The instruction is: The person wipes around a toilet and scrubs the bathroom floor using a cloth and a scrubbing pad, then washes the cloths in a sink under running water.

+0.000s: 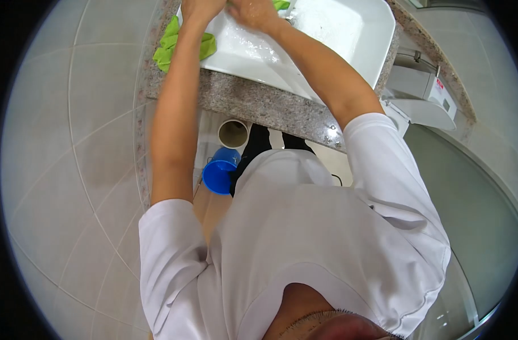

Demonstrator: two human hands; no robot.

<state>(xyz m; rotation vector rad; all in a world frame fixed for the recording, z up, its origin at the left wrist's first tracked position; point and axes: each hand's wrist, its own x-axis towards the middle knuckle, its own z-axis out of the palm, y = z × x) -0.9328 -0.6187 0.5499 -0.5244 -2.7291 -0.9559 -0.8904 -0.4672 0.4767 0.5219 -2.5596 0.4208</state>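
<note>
At the top edge, my left hand (202, 9) is over the left side of a white sink basin (341, 54), its fingers cut off by the frame. Close beside it, my right hand (253, 13) reaches over the basin, smeared by motion. Whether either hand holds anything is hidden. Water splashes on the basin floor below my right hand. A crumpled green cloth (167, 48) lies over the basin's left rim and the counter, partly behind my left forearm. Another bit of green (281, 4) shows just right of my right hand.
A speckled granite counter (242, 93) edges the basin. Beneath it stand a blue bucket (219, 174) and a pale round container (233, 134). To the right is a white toilet (423, 112) with its lid up. Tiled wall (100, 113) runs along the left.
</note>
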